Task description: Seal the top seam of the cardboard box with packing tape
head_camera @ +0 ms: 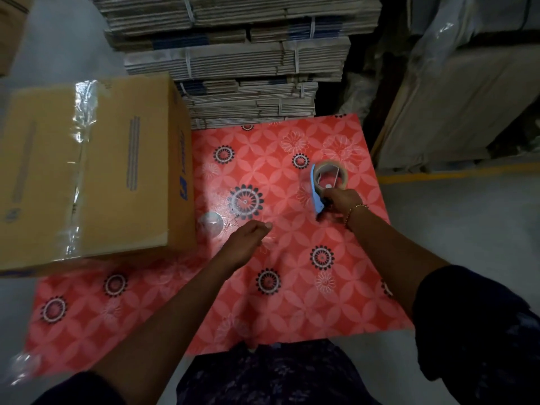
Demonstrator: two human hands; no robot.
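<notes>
I see right hand (342, 201) out over table (292, 287), fingers wrapped round tape gun (324, 185); left hand (245, 241) loosely curled, empty, beside box (87, 171); taped box at left; flat cartons (242, 54) stacked behind.

Your open passage is the bare red mat (292, 302), centre and near. The cardboard box (87, 171) blocks the left; stacked flat cartons (242, 54) wall the far side. The tape dispenser (327, 179) sits far right on the mat.
</notes>
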